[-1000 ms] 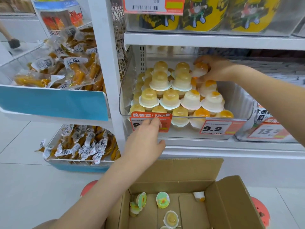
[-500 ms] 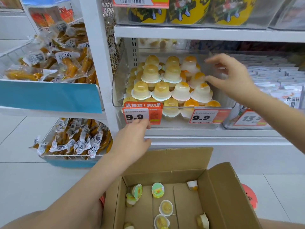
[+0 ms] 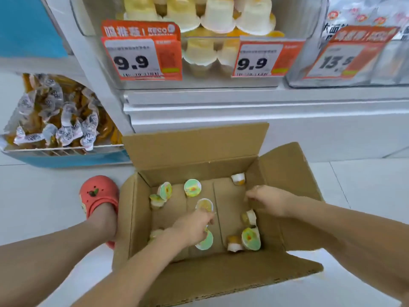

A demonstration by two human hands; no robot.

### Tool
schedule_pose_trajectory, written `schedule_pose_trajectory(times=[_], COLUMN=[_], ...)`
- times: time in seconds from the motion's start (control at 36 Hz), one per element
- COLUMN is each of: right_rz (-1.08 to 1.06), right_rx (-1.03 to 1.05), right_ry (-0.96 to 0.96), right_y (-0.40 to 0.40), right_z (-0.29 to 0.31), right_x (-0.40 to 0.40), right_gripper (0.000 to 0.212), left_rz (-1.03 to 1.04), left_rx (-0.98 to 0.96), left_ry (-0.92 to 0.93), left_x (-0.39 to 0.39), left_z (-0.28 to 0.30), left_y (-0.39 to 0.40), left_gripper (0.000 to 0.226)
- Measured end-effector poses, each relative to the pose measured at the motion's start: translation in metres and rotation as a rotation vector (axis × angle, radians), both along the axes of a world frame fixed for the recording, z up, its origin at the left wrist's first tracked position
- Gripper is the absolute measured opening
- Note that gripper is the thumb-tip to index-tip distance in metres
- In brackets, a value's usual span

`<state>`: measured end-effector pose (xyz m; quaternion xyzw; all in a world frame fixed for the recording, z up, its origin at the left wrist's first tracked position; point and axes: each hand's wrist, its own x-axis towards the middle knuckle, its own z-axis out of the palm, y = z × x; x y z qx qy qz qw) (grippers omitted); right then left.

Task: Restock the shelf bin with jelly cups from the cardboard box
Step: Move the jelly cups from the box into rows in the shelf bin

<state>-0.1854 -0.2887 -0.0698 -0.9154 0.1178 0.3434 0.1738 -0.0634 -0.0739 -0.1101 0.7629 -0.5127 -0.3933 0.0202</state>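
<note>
Both my hands are down inside the cardboard box (image 3: 199, 271), where half a second ago the right one was up at the shelf bin (image 3: 221, 84) and the left one rested at the price tag (image 3: 141, 56) on the bin's front; the view has tipped down with them. This marks the turn from placing to fetching: one load is in the bin, and I judge the next pick to be starting.

My left hand (image 3: 192, 227) lies near the middle of the box floor with its fingers curled down over the jelly cups (image 3: 192, 187) there. One cup (image 3: 204, 204) sits just beyond its fingertips and a green-lidded cup (image 3: 205, 241) shows under its palm; whether the fingers have closed on either I cannot tell, as the picture is smeared there. My right hand (image 3: 267, 201) reaches along the right side of the box, fingers loosely bent and pointing left, apparently with nothing in it, though blur leaves that uncertain too.

About nine or ten cups lie scattered singly on the box floor, some on their sides. The bin above is already stacked with cups to its front wall, so little of the job seems left. A red clog (image 3: 99, 196) stands on the floor (image 3: 44, 218) just left of the box.
</note>
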Motion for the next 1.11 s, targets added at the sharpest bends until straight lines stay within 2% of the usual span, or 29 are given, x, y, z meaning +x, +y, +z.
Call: schedule_pose_trajectory(times=[0.08, 0.17, 0.22, 0.28, 0.36, 0.42, 0.58, 0.69, 0.83, 0.94, 1.03, 1.11], right_rz=[0.074, 0.171, 0.201, 0.186, 0.047, -0.062, -0.237, -0.441, -0.555, -0.603, -0.669, -0.833], right_rx=[-0.071, -0.122, -0.159, -0.220, -0.288, -0.303, -0.381, -0.372, -0.384, -0.406, -0.370, -0.301], right_ry=[0.108, 0.173, 0.174, 0.105, -0.015, -0.027, -0.075, -0.159, -0.260, -0.368, -0.432, -0.530], right_y=[0.001, 0.009, 0.013, 0.012, 0.002, -0.005, -0.002, 0.007, 0.015, 0.016, 0.016, 0.019], right_z=[-0.036, -0.069, -0.085, -0.097, -0.106, -0.113, -0.140, -0.156, -0.167, -0.171, -0.176, -0.181], right_x=[0.006, 0.013, 0.020, 0.028, 0.040, 0.048, 0.066, 0.069, 0.069, 0.069, 0.068, 0.067], right_gripper=[0.041, 0.045, 0.049, 0.052, 0.062, 0.068, 0.057, 0.057, 0.058, 0.047, 0.042, 0.036], left_rz=[-0.067, -0.064, -0.015, 0.044, 0.101, 0.120, 0.184, 0.209, 0.390, 0.559, 0.788, 1.109], left_rx=[0.077, 0.125, 0.111, 0.099, 0.151, 0.194, 0.168, 0.134, 0.099, 0.037, 0.028, 0.039], left_ry=[0.101, 0.209, 0.278, 0.328, 0.379, 0.419, 0.434, 0.420, 0.443, 0.483, 0.579, 0.800], left_x=[-0.024, -0.046, -0.055, -0.059, -0.063, -0.067, -0.070, -0.061, -0.043, -0.023, -0.003, 0.016], left_z=[-0.032, -0.053, -0.068, -0.082, -0.097, -0.104, -0.120, -0.117, -0.105, -0.090, -0.084, -0.076], left_y=[-0.019, -0.036, -0.046, -0.056, -0.066, -0.066, -0.059, -0.056, -0.048, -0.042, -0.038, -0.033], left_gripper=[0.038, 0.028, 0.028, 0.040, 0.062, 0.072, 0.058, 0.057, 0.033, 0.021, 0.016, 0.011])
